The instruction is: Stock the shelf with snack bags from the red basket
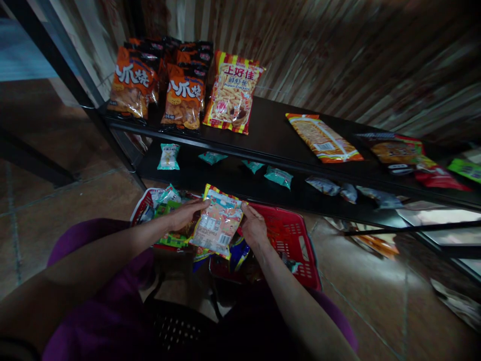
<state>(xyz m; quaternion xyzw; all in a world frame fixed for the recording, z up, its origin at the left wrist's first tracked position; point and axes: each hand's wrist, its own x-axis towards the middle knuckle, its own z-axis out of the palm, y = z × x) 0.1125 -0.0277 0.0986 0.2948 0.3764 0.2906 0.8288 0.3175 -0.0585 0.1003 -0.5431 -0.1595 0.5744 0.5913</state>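
Note:
A snack bag (218, 220) with its printed back and barcode facing up is held between both hands, above two baskets. My left hand (188, 213) grips its left edge, and my right hand (254, 224) grips the upper right edge. Below it, more packets lie in the red basket (296, 235), among them a blue one (239, 253). To the left, green packets (171, 220) fill another basket (141, 205). On the upper shelf stand orange-and-black snack bags (183, 98) in rows and a red-and-yellow prawn cracker bag (233, 93).
A black shelf unit (266, 128) spans the front. An orange-and-white packet (323, 139) and other bags lie along its right side. Small teal packets (278, 176) rest on the lower shelf. A dark metal post (71, 75) rises at left; tiled floor (353, 286) shows at right.

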